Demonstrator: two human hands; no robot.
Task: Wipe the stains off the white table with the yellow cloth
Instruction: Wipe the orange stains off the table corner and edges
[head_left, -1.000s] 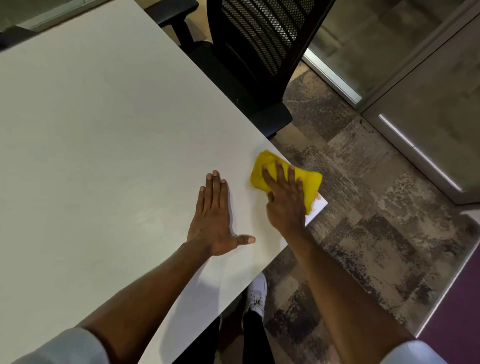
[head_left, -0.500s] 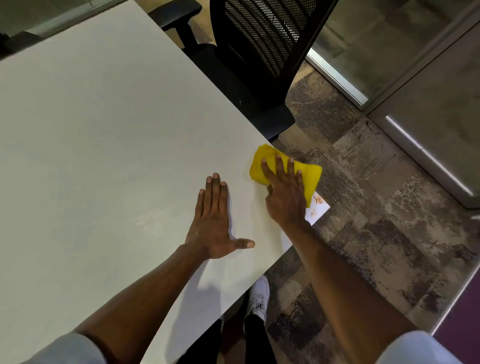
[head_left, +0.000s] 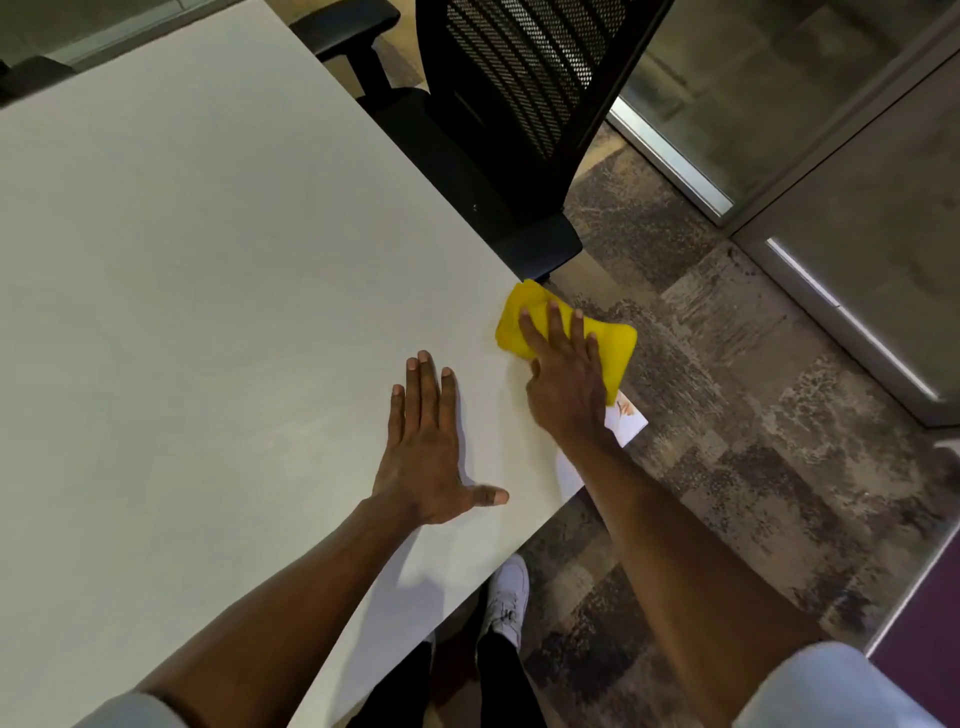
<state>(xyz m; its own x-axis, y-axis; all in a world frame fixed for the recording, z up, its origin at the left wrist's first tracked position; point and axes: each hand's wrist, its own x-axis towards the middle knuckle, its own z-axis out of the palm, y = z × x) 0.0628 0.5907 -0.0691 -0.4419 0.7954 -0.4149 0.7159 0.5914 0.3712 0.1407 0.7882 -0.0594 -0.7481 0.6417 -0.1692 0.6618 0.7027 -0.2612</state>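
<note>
Two hands on white table (head_left: 208, 312): left hand (head_left: 423, 457) flat, grip wide; right hand (head_left: 566, 379) flat atop yellow cloth (head_left: 615, 345).

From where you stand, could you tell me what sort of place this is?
Probably an office or meeting room: a large white table, a black mesh-backed office chair pushed up to it, patterned carpet tiles, and what look like glass partition walls.

Pale short sleeves (head_left: 831, 686) — white sneaker (head_left: 506, 597)
</note>
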